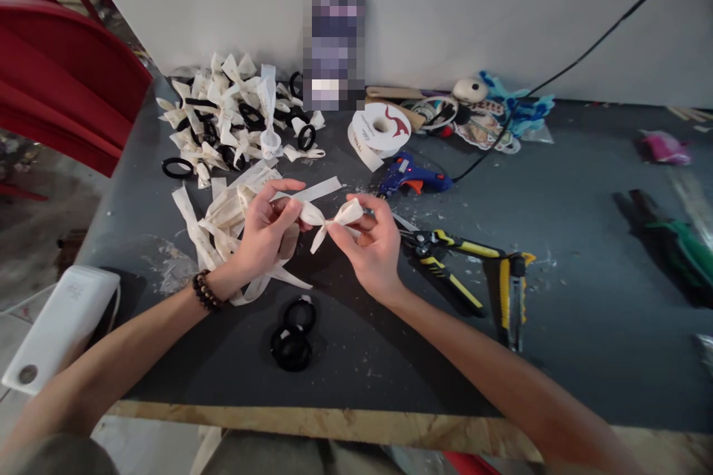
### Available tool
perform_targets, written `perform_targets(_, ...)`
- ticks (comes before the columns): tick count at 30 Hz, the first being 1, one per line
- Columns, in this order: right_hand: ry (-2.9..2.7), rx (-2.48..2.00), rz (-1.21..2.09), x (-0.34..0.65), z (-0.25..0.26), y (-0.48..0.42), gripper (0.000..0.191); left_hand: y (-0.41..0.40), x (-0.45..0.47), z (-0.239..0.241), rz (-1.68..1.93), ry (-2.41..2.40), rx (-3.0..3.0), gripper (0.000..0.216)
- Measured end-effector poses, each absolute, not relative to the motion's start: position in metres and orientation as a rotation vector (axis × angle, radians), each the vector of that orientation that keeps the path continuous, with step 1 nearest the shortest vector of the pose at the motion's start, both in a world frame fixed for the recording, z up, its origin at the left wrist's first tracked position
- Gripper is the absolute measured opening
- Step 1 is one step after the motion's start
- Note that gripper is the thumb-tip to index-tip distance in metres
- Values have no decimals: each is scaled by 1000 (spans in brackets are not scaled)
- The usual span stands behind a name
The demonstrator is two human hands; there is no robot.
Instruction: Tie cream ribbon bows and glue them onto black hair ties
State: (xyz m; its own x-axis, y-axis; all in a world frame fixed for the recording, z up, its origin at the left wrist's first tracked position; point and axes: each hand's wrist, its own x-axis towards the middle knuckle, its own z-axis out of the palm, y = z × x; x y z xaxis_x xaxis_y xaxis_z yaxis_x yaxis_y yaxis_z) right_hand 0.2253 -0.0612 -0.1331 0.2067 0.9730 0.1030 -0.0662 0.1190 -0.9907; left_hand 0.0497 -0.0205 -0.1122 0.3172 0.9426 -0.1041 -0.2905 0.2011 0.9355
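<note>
Both hands hold a cream ribbon bow (326,219) above the dark table (557,312). My left hand (266,231), with a bead bracelet at the wrist, pinches the bow's left loop. My right hand (372,243) pinches its right loop and the knot. Under the left hand lies a heap of cut ribbon strips (226,219). Two black hair ties (294,335) lie just in front of the hands.
A pile of finished bows and black ties (234,115) lies at the back left. A ribbon spool (382,130), blue glue gun (412,177), yellow-black pliers (451,256) and a utility knife (515,297) sit to the right. A white device (61,326) sits at the left edge. A red chair (61,74) stands far left.
</note>
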Motion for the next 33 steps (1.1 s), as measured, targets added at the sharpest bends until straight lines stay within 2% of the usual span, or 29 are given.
perform_targets(2, -1075, -1154, 1023, 225, -133, -62, 45, -20, 50, -113, 1019, 809, 964, 38)
perform_targets(6, -1054, -1161, 1034, 225, -135, -62, 49, -20, 49, -116, 976, 774, 1142, 53)
perform_targets(12, -1099, -1164, 977, 228, -135, -62, 37, -19, 48, -117, 922, 916, 1226, 41)
perform_targets(17, -1108, -1223, 931, 228, -133, -60, 36, -21, 49, -109, 950, 902, 1340, 48)
perform_targets(22, -1067, -1242, 922, 228, -134, -61, 22, -19, 49, -107, 895, 821, 1262, 59)
perform_targets(33, -950, -1153, 1009, 229, -138, -58, 21, -18, 48, -113, 882, 814, 1259, 68)
